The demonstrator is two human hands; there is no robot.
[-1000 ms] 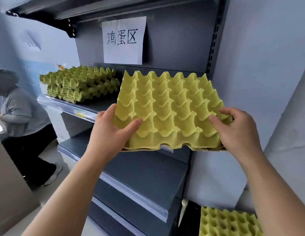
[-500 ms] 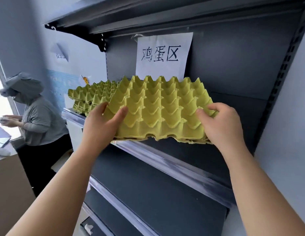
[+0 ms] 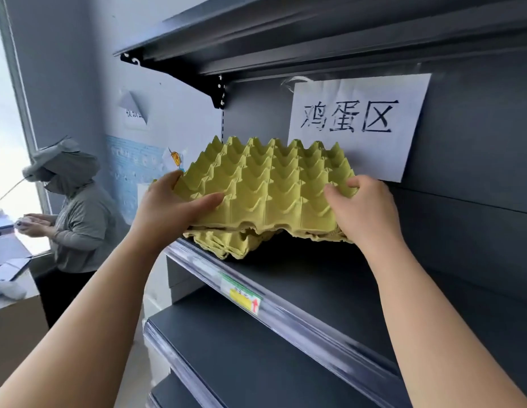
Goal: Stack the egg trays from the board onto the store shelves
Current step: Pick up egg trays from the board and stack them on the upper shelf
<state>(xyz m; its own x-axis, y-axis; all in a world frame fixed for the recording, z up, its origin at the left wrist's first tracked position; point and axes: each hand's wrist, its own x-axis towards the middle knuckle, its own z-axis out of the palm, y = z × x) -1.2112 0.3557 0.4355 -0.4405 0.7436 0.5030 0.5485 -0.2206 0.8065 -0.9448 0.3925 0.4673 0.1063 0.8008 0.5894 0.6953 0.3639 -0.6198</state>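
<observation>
A yellow-green egg tray [image 3: 265, 184] is held over a stack of like trays [image 3: 227, 245] that lies on the dark grey shelf [image 3: 330, 278]. My left hand [image 3: 171, 210] grips the tray's near left corner, thumb on top across the cups. My right hand [image 3: 362, 210] grips its near right corner, fingers curled over the edge. The held tray sits level just above the stack, its right part reaching past the stack over bare shelf. Whether it touches the stack is hard to tell.
A white paper sign [image 3: 356, 122] hangs on the shelf's back panel. Another shelf [image 3: 286, 36] overhangs closely above, and lower shelves [image 3: 256, 357] stick out below. A person in grey [image 3: 77, 213] stands at a desk on the left.
Both hands have carried the tray to the left along the shelf and brought it over the stack of trays. The view has turned left and closer to the shelf.
</observation>
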